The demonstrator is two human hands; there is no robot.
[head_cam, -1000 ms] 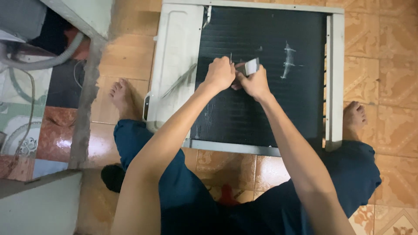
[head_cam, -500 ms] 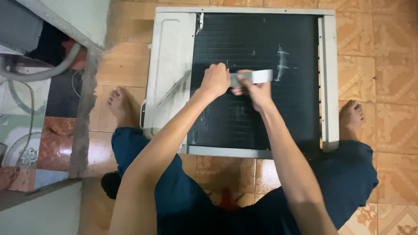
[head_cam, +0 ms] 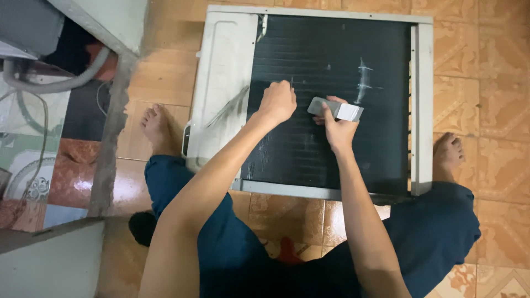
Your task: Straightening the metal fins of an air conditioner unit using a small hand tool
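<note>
Tiled floor [head_cam: 486, 110] w/ finned coil unit [head_cam: 331, 66] lying flat. Left hand [head_cam: 277, 102] grip stays fisted on thin tool; right hand [head_cam: 337, 129] grip, closed on grey block [head_cam: 335, 109], has slid right vs 0.5 s ago

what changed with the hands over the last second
The hands have drawn apart: the left hand slid left over the dark finned panel, and the right hand shifted right, keeping hold of the small grey block. The panel and its white frame stayed put.
</note>
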